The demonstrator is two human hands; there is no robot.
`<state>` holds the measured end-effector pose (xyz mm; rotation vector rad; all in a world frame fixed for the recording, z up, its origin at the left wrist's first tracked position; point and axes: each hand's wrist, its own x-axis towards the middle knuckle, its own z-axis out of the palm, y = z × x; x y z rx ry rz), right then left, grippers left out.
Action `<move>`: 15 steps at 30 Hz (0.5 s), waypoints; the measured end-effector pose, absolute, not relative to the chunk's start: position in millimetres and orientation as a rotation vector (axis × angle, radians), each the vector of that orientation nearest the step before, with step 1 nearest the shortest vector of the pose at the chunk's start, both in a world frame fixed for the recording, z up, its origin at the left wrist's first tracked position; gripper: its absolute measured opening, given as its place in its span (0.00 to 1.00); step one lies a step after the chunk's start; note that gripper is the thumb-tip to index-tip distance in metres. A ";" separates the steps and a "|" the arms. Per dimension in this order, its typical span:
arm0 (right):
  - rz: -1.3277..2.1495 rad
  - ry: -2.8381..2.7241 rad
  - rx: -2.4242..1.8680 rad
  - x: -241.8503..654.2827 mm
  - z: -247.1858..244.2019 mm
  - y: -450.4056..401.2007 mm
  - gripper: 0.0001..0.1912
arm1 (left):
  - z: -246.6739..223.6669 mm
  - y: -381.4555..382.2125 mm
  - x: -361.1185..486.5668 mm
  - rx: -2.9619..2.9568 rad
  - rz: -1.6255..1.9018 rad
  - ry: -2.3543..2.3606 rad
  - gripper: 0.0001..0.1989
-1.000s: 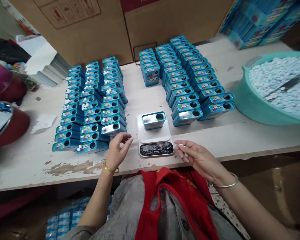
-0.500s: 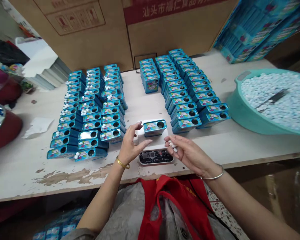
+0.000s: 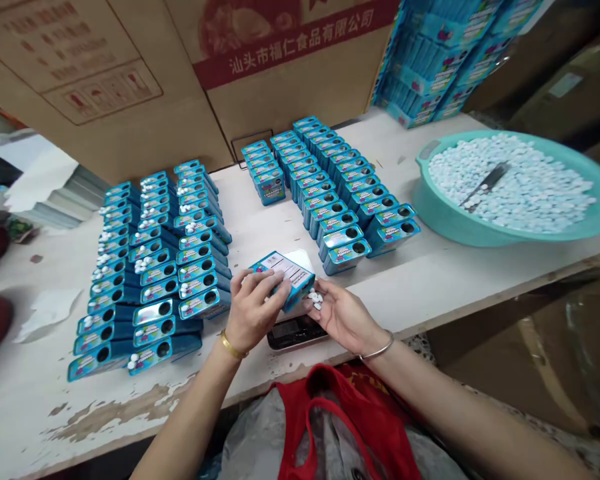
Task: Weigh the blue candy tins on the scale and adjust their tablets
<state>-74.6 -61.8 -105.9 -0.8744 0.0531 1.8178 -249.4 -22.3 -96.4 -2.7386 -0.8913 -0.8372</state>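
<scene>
My left hand [image 3: 255,310] is closed around a blue candy tin [image 3: 291,275], tilted on its side with its top end toward my right hand. My right hand [image 3: 347,317] is cupped at that end, holding several white candies [image 3: 315,299] in its fingers. Beneath the tin sits a digital scale [image 3: 295,331], its white plate partly hidden by the tin and my hands. Its display is too dark to read.
Rows of blue tins [image 3: 155,291] stand on the left, many with white candies on top. More tins [image 3: 347,252] stand right of the scale. A turquoise basin [image 3: 455,227] of candies holds a dark scoop [image 3: 487,183]. A large cardboard box [image 3: 290,87] stands behind.
My left hand has taken the tin off the scale and tipped it toward my right hand. The right hand has turned palm up with the candies. The view has shifted right.
</scene>
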 end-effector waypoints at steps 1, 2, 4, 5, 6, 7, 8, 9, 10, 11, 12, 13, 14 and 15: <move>1.818 0.051 -0.863 -75.6 -104.9 -60.8 0.03 | -96.9 -24.4 -250.8 -2.724 -0.852 -0.902 0.17; 1.818 0.043 -0.850 -76.6 -104.1 -59.9 0.03 | -98.3 -26.0 -252.2 -2.707 -0.875 -0.915 0.17; 1.829 0.030 -0.838 -78.9 -104.0 -58.8 0.04 | -102.6 -27.5 -254.7 -2.680 -0.917 -0.942 0.16; 1.839 0.036 -0.841 -80.1 -104.4 -58.5 0.03 | -104.9 -27.3 -255.8 -2.679 -0.922 -0.961 0.16; 1.850 0.050 -0.848 -81.2 -104.9 -58.4 0.03 | -106.9 -26.8 -256.6 -2.685 -0.918 -0.982 0.16; 1.858 0.065 -0.854 -82.1 -105.2 -58.5 0.03 | -108.2 -26.4 -257.3 -2.694 -0.909 -0.999 0.15; 1.863 0.076 -0.858 -82.8 -105.1 -58.9 0.03 | -108.6 -26.2 -257.8 -2.698 -0.901 -1.007 0.15; 1.864 0.079 -0.855 -83.3 -104.4 -59.6 0.03 | -108.0 -26.6 -258.1 -2.697 -0.894 -1.009 0.16; 1.860 0.070 -0.848 -83.4 -102.9 -60.5 0.03 | -106.6 -27.5 -258.3 -2.689 -0.893 -0.998 0.16; 1.855 0.049 -0.837 -83.4 -101.0 -61.5 0.04 | -104.6 -28.8 -258.5 -2.675 -0.904 -0.984 0.17; 1.848 0.022 -0.826 -83.2 -98.8 -62.6 0.04 | -102.5 -30.1 -258.6 -2.660 -0.920 -0.973 0.17; 1.841 -0.007 -0.818 -82.9 -96.8 -63.5 0.04 | -100.9 -31.2 -258.6 -2.647 -0.939 -0.967 0.18; 1.831 -0.032 -0.815 -82.8 -95.3 -64.1 0.05 | -100.1 -31.9 -258.7 -2.637 -0.957 -0.967 0.18; 1.824 -0.047 -0.819 -82.7 -94.6 -64.4 0.05 | -100.4 -32.0 -258.8 -2.632 -0.968 -0.975 0.18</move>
